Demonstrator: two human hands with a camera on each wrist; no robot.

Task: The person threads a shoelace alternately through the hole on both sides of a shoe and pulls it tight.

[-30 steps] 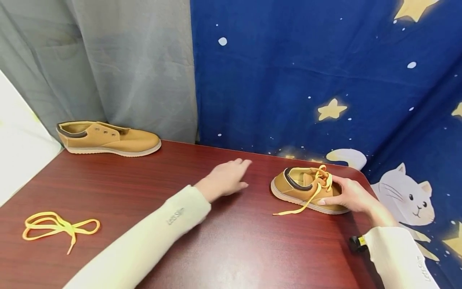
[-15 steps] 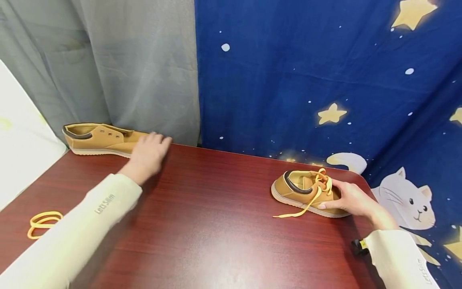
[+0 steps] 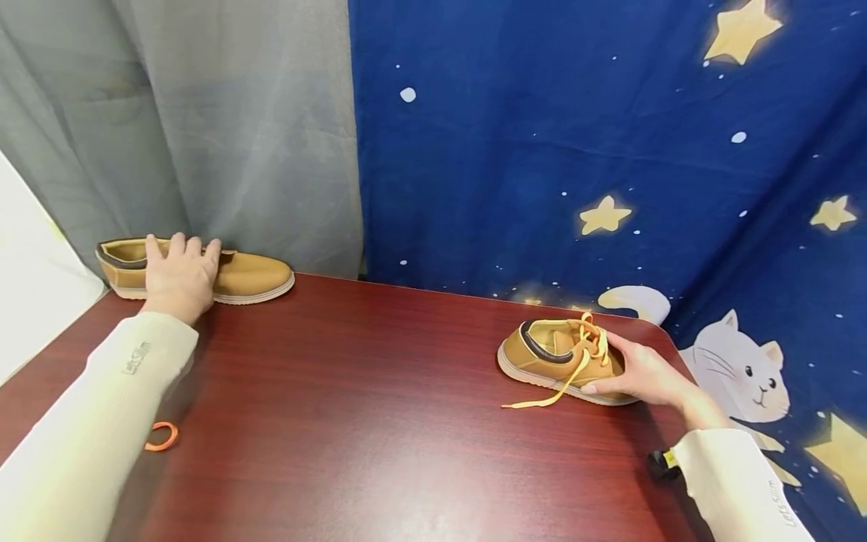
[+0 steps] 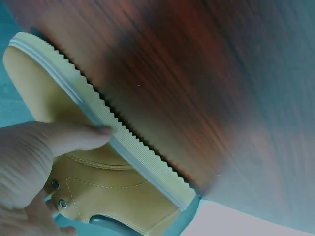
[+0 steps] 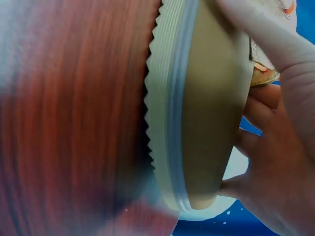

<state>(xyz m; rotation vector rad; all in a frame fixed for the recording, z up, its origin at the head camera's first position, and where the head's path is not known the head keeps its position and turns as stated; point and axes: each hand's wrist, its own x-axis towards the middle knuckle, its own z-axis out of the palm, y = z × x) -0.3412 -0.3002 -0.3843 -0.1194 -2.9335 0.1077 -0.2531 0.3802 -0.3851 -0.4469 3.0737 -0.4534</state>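
Toward the back left, my left hand (image 3: 181, 278) lies over an unlaced tan shoe (image 3: 254, 277). The left wrist view shows its thumb against the shoe's side (image 4: 106, 184) just above the sole, with the fingers over by the eyelets, partly hidden. My right hand (image 3: 657, 373) holds a tan shoe with a yellow lace (image 3: 565, 357) by its toe end, at the right. Its thumb is on the near side and its fingers reach round the far side of the toe (image 5: 211, 108). That shoe's lace is tied at the top, one end trailing on the table.
An orange-yellow shoelace loop (image 3: 162, 436) shows beside my left sleeve, which covers the rest of it. The dark red table (image 3: 379, 421) ends at a grey curtain (image 3: 271, 135) and a blue starry curtain (image 3: 488, 150). A small black object (image 3: 662, 465) is by my right cuff.
My left hand has swept from the table's middle leftward onto the unlaced shoe, its sleeve now covering most of the loose shoelace. My right hand keeps its hold on the laced shoe.
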